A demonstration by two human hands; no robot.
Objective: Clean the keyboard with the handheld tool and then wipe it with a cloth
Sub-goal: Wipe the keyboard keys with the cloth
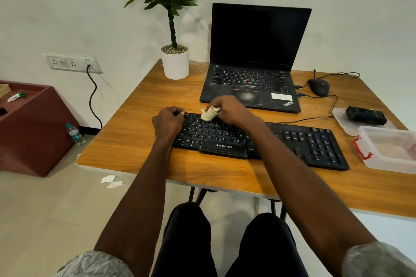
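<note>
A wooden tabletop with a pale edge stands against a white wall, over a light tiled floor. On the wall a switch plate has a black cord plugged in and hanging down. A dark red cabinet sits at the left, with a water bottle on the floor beside it and scraps of paper lying nearer the table.

The right hand has its fingers curled tight round a bunched cream cloth, pressing it onto the top rows of the black keyboard. The left hand rests on the keyboard's left end, its fingers curled over the far corner and gripping it. The keyboard lies under both hands and stretches away right of the right fingers.

Just beyond the right fingers is an open black laptop, screen dark. Beyond the left fingers stands a plant in a white pot. Well to the right of the right fingers are a black mouse, a black handheld tool lying on a clear lid, and a clear box with a red clasp.

The keyboard's front edge reads "ZEBRONICS"; the laptop's corner reads "ThinkPad". The white sticker on the laptop is too small to read.
</note>
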